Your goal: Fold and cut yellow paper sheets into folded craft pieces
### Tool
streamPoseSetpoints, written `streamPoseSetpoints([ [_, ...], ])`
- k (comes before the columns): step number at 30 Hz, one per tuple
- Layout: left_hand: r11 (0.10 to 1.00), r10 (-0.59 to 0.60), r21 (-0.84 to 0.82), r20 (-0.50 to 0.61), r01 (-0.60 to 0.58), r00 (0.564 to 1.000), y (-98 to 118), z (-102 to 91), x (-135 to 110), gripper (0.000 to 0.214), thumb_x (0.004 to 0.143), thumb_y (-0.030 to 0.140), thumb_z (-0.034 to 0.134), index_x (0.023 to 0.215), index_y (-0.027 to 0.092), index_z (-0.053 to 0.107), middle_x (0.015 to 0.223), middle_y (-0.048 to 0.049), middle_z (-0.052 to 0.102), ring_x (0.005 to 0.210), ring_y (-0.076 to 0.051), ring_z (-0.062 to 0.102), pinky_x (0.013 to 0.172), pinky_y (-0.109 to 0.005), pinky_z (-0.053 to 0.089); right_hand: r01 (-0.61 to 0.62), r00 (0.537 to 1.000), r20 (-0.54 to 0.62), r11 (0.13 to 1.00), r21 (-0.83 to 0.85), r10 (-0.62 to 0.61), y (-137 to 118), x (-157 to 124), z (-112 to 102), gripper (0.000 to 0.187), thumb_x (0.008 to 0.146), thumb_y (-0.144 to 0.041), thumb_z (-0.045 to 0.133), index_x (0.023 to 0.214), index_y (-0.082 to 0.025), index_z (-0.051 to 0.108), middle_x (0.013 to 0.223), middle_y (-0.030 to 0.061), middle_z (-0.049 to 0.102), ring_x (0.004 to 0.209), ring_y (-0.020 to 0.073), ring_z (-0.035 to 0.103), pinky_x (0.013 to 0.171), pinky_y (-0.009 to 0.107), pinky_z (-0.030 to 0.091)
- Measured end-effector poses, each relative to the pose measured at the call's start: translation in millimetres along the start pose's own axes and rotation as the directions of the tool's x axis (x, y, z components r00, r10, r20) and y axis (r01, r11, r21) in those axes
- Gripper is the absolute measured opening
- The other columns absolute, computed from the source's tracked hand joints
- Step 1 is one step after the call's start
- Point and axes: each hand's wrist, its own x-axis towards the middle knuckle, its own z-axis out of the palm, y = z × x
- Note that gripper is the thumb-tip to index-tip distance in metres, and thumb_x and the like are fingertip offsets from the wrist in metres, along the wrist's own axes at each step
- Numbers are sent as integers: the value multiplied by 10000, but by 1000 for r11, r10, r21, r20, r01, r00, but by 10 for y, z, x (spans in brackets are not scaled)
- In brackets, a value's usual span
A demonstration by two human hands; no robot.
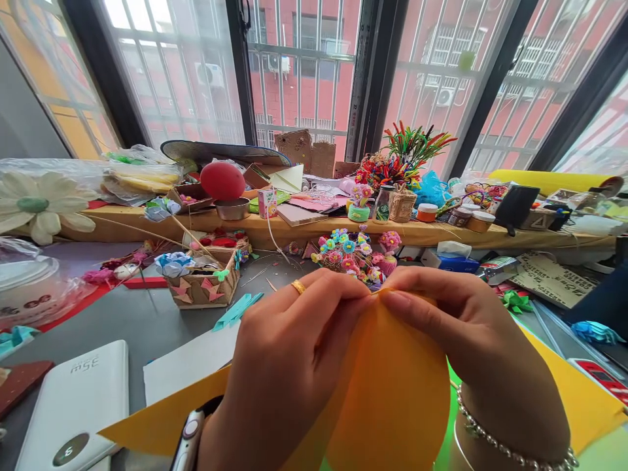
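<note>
Passable at left, over the gray desk (137, 322) between white power bank (81, 399) and cardboard basket (203, 290). Blocked near center by orange paper (392, 386) beneath left hand (289, 353) and right hand (475, 333), beyond them by flower bouquet (343, 252), farther by crowded windowsill (314, 233).

- Thin orange sheet (392, 386) between the left hand (284, 347) and right hand (481, 340).
- Flat white power bank (93, 392) on the grey worktop (152, 333), left of the left hand.
- Small brown cardboard box (196, 294) behind the power bank, further right.
- Round red ball (222, 181) on the silver metal bowl (233, 209), on the tan ledge (324, 233) behind.
</note>
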Motion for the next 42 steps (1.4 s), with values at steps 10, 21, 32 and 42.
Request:
streamPoseSetpoints([
  [10,996,-64,68,95,57,993,-16,-4,4,60,768,172,519,731,209,548,627,67,593,526,-74,529,492,-174,372,47,999,18,983,-175,-44,-51,-5,11,192,743,-357,555,690,-185,622,574,-2,575,491,98,512,390,175,354],
  [21,985,4,170,24,-8,1000,-4,29,-34,43,755,175,532,730,204,550,607,67,573,517,-80,505,504,-201,353,80,995,-40,974,-210,-91,-32,26,48,183,732,-348,564,687,-181,623,619,2,600,559,113,540,390,169,333],
  [32,991,-49,130,41,44,998,-10,19,-2,60,763,168,527,727,211,550,618,76,582,524,-67,522,508,-174,367,-7,999,51,1000,-16,7,2,86,11,191,717,-355,588,650,-177,607,565,-16,533,500,81,480,405,158,353],
  [42,994,-105,42,71,102,992,-18,-28,21,62,766,177,533,725,219,552,631,84,597,545,-59,538,498,-136,395,-122,990,73,992,22,120,-17,37,-33,194,673,-371,633,674,-177,629,601,-7,568,531,99,538,431,162,394],
])
